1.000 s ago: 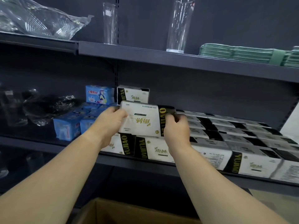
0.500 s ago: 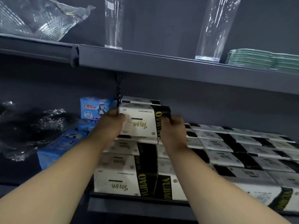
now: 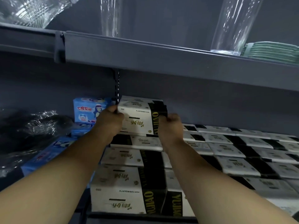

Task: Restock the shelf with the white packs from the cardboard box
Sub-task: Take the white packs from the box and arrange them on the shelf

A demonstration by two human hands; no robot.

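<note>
The single head view is looking forward and slightly upward from close range, taking in both forearms reaching away from it. Beyond the left hand (image 3: 108, 121) and right hand (image 3: 170, 126), the upper shelf's (image 3: 161, 59) underside edge is filling the top.

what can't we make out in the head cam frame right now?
- Cardboard box: out of frame, head view.
- White pack: its ends are covered by the left hand and right hand; whether it rests on the stack beneath is unclear.
- Tall glasses: tops cut by the upper edge.
- Small print on the packs: too blurred to read.
</note>
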